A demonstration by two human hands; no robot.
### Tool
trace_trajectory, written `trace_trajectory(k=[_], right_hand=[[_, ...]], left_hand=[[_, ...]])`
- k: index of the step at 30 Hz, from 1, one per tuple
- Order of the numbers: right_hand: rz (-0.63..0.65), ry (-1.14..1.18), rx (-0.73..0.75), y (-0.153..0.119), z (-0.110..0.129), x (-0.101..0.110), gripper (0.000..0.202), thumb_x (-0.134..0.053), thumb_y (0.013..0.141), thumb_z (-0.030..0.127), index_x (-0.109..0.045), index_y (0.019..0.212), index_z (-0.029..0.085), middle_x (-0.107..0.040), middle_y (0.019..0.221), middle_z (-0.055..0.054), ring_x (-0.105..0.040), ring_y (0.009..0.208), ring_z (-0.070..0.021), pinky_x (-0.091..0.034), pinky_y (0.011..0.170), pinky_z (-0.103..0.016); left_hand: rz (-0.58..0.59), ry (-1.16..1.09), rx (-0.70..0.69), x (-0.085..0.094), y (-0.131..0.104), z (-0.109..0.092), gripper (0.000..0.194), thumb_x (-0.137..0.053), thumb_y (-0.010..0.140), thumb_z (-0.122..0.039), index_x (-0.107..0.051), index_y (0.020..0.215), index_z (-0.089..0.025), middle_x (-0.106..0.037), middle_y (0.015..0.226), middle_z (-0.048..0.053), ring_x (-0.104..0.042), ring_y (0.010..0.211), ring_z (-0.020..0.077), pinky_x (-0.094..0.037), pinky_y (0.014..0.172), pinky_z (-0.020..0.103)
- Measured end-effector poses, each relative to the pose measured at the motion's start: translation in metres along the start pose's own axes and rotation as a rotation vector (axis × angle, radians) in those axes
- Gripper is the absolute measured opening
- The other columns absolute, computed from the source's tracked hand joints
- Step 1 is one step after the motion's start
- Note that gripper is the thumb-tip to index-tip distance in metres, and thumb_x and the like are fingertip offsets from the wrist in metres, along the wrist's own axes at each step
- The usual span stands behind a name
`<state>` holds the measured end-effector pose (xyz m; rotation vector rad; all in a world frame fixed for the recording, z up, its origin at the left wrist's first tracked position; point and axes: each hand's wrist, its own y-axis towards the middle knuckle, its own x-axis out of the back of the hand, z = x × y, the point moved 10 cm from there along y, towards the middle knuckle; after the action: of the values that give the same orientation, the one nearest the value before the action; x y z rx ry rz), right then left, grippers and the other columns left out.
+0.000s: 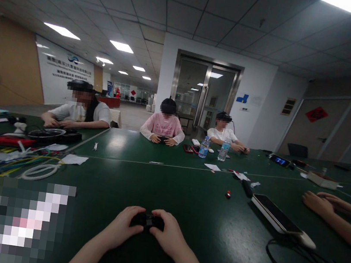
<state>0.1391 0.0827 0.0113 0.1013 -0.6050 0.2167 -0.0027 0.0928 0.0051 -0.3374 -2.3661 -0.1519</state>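
Note:
A small black object, which looks like a game controller, is held between my two hands just above or on the green table. My left hand grips its left end, with the thumb on the near side and the fingers curled behind. Around its right end my right hand is closed in the same way. The fingers hide both ends of the object, and only its dark middle shows between the thumbs.
Cables and papers lie at the left. At the right are a phone on a white block, a black cable and another person's hands. Two bottles stand farther back. Three people sit across the table.

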Motion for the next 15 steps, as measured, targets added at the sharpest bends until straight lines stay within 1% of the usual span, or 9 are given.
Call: trace_trajectory(k=[6, 11, 13, 15], right_hand=[[-0.003, -0.004, 0.004, -0.001, 0.002, 0.002, 0.041, -0.062, 0.068, 0.022, -0.056, 0.108, 0.033, -0.056, 0.112, 0.001, -0.049, 0.11, -0.0215, -0.039, 0.093, -0.037], [-0.028, -0.047, 0.156, 0.002, 0.014, 0.002, 0.036, -0.065, 0.066, 0.024, -0.06, 0.101, 0.029, -0.06, 0.106, 0.0, -0.052, 0.104, -0.0197, -0.038, 0.093, -0.034], [-0.031, -0.064, 0.175, 0.003, 0.014, 0.0, 0.032, -0.065, 0.067, 0.024, -0.061, 0.099, 0.029, -0.06, 0.106, 0.0, -0.052, 0.104, -0.0195, -0.038, 0.092, -0.033], [-0.018, -0.091, 0.158, 0.005, 0.011, -0.002, 0.029, -0.064, 0.069, 0.025, -0.062, 0.098, 0.03, -0.06, 0.107, 0.0, -0.051, 0.105, -0.0199, -0.037, 0.093, -0.034]], left_hand=[[0.005, -0.01, -0.018, -0.001, 0.0, -0.003, 0.045, -0.056, 0.068, -0.031, -0.055, 0.111, -0.019, -0.055, 0.121, 0.008, -0.046, 0.115, 0.0236, -0.032, 0.1, 0.037], [-0.016, 0.006, -0.026, -0.001, 0.002, -0.001, 0.047, -0.057, 0.066, -0.028, -0.054, 0.111, -0.017, -0.056, 0.119, 0.009, -0.047, 0.114, 0.0232, -0.033, 0.1, 0.035], [-0.015, 0.008, -0.021, -0.002, 0.002, -0.001, 0.049, -0.057, 0.065, -0.027, -0.053, 0.113, -0.016, -0.055, 0.12, 0.01, -0.047, 0.114, 0.023, -0.033, 0.1, 0.034], [-0.011, 0.006, -0.016, -0.002, 0.002, -0.001, 0.052, -0.058, 0.065, -0.028, -0.052, 0.115, -0.016, -0.054, 0.121, 0.01, -0.046, 0.116, 0.0229, -0.032, 0.1, 0.033]])
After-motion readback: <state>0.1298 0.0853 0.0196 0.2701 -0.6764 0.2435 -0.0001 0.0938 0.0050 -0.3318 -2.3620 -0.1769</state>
